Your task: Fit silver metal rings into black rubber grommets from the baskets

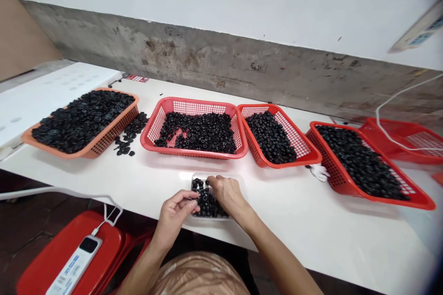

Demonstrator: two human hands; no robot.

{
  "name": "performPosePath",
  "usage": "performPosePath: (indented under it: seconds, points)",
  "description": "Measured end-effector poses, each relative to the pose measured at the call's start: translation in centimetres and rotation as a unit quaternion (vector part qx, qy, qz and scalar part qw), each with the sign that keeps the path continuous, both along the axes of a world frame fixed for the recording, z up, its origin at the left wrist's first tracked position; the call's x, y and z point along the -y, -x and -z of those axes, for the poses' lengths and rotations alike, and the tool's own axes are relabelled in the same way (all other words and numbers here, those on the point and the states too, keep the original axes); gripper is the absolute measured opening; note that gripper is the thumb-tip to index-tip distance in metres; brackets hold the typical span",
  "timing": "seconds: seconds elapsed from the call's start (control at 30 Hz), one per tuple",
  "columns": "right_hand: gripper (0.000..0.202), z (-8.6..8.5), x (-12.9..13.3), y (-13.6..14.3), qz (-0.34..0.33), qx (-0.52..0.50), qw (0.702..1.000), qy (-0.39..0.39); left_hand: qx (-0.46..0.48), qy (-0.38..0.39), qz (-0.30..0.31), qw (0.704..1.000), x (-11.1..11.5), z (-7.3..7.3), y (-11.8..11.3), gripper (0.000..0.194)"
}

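Observation:
A small clear plastic tray stands near the table's front edge with round black parts in it, some showing a hole. My left hand is over the tray's left side, thumb and fingers pinched together; what they hold, if anything, is too small to make out. My right hand reaches over the tray's right side with its fingers curled down and closed. A small black part lies right by its fingertips, but I cannot tell whether it is gripped. This hand hides part of the tray.
Behind the tray stand a pink-red basket and a red basket of black parts. An orange basket is left, with loose flat pieces beside it; another red basket is right. A power strip lies on a red stool.

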State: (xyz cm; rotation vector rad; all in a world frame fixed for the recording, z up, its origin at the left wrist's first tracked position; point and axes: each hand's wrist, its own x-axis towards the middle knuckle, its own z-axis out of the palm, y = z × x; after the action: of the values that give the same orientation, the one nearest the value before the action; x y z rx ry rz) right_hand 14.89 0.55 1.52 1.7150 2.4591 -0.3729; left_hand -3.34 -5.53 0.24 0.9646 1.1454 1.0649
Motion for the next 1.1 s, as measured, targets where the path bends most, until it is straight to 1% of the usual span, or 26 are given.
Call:
performPosePath:
  seconds: [0.2, 0.27, 0.37, 0.5, 0.57, 0.63, 0.7, 0.77, 0.8, 0.83, 0.9, 1.0, 1.1]
  points:
    - [0.026, 1.1, 0.1, 0.7, -0.041, -0.012, 0.999, 0.006, -0.017, 0.006, 0.015, 1.0, -0.1, -0.1, 0.1, 0.025]
    - [0.025, 1.2, 0.1, 1.1, -0.051, -0.021, 0.998, 0.003, -0.021, 0.003, 0.021, 1.0, -0.1, 0.0, 0.2, 0.026]
    - [0.023, 0.6, 0.1, 0.9, -0.057, -0.044, 0.997, -0.014, -0.028, -0.001, 0.028, 0.999, -0.1, 0.2, 0.3, 0.028]
    - [0.021, -1.2, 1.0, -0.3, -0.061, -0.098, 0.992, -0.059, -0.029, 0.009, 0.039, 0.999, -0.2, -0.2, 0.0, 0.029]
    - [0.021, -2.0, 1.8, -0.9, -0.088, -0.15, 0.979, -0.109, -0.024, 0.014, 0.039, 0.999, -0.3, -0.7, -0.6, 0.031]
    - [0.02, -2.4, 2.6, -1.4, -0.136, -0.209, 0.951, -0.182, -0.012, 0.012, 0.037, 0.999, -0.4, -1.3, -1.3, 0.032]
    - [0.022, -2.5, 3.4, -1.8, -0.184, -0.24, 0.922, -0.242, 0.004, 0.005, 0.038, 0.999, -0.6, -2.0, -2.1, 0.032]
    - [0.025, -2.5, 3.9, -2.0, -0.206, -0.246, 0.909, -0.265, 0.018, -0.001, 0.041, 0.999, -0.6, -2.5, -2.6, 0.03]
    - [0.026, -2.5, 4.1, -2.1, -0.207, -0.256, 0.905, -0.269, 0.022, -0.002, 0.042, 0.999, -0.6, -2.7, -2.8, 0.029]
    - [0.027, -2.5, 4.2, -2.2, -0.2, -0.274, 0.902, -0.267, 0.025, 0.001, 0.044, 0.999, -0.6, -2.8, -2.9, 0.028]
    - [0.029, -2.5, 4.3, -2.3, -0.164, -0.332, 0.896, -0.243, 0.035, 0.014, 0.048, 0.998, -0.6, -2.8, -2.9, 0.028]
    - [0.031, -2.5, 4.2, -2.5, -0.107, -0.418, 0.886, -0.167, 0.055, 0.032, 0.052, 0.997, -0.5, -2.6, -2.7, 0.027]
    - [0.029, -2.5, 4.1, -2.6, -0.093, -0.467, 0.873, -0.107, 0.058, 0.026, 0.062, 0.996, -0.5, -2.6, -2.6, 0.024]
